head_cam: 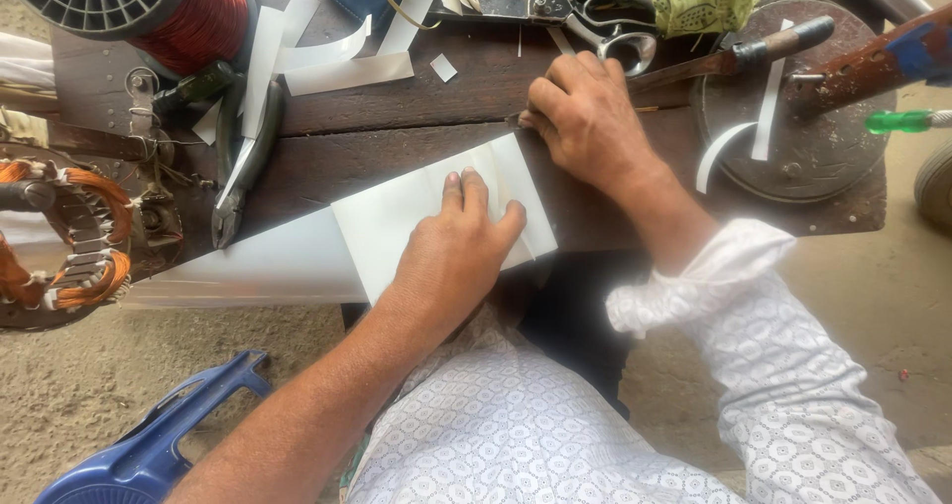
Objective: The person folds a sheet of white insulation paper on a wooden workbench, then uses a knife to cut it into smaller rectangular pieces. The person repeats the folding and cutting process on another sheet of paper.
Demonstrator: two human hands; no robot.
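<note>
Head view, looking down at a dark wooden bench (397, 152). At far left sits a motor stator (69, 231) with copper windings, and above it a spool (149, 8) of red wire. Next come pliers (243, 167) and cut white strips (342, 63). At centre the left hand (456, 251) lies flat and open, pressing down a white sheet (397, 221) that rests on the bench edge. The right hand (585, 117) is curled closed at the sheet's far corner; a dark tip shows under it, but what it grips cannot be told. Scissors (595, 18) lie beyond. The sheet looks folded and mostly uncut, though several strips already lie finished.
</note>
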